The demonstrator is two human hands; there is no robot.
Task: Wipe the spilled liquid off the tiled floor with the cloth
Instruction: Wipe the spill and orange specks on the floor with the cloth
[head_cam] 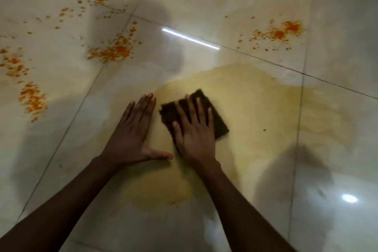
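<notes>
Wiping a yellow spill on a tiled floor: risks of smearing and of slipping.

The right hand (194, 135) presses flat, fingers (191, 106) straight and spread, on a dark cloth (216, 116) at the centre of the frame, inside the yellow liquid (255, 108); nothing is gripped. The left hand (133, 133) rests open on the floor (337, 26) just beside the cloth, fingers straight, at the spill's left edge. The cloth is small against the puddle, so it will likely saturate and push liquid outward, or into the tile joints, rather than lift it. A flat palm may slide off the cloth. The bracing hand could slip on wet tile. Orange stains (114, 49) at upper left and upper right lie well apart, untouched.
</notes>
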